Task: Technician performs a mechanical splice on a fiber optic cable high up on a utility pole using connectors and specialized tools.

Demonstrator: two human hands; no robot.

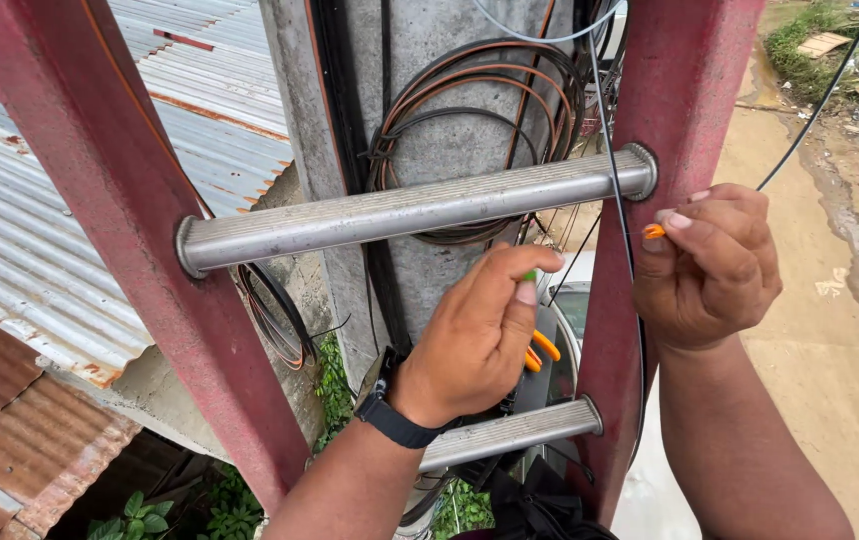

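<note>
My left hand (480, 335), with a black watch on the wrist, pinches a small green piece (531, 275) between thumb and fingers, just below the upper metal rung (410, 210) of a red ladder (100, 190). My right hand (712, 265) is closed beside the right ladder rail (685, 90), pinching a small orange piece (655, 231) that meets a thin black cable (622, 215) running up past the rail. Orange tool handles (542, 350) show under my left hand.
A concrete pole (430, 130) stands behind the ladder, hung with coils of black and brown cable (480, 110). A lower rung (510, 433) crosses below my left wrist. Corrugated metal roofs (40, 250) lie far below left, a dirt road (830, 330) at right.
</note>
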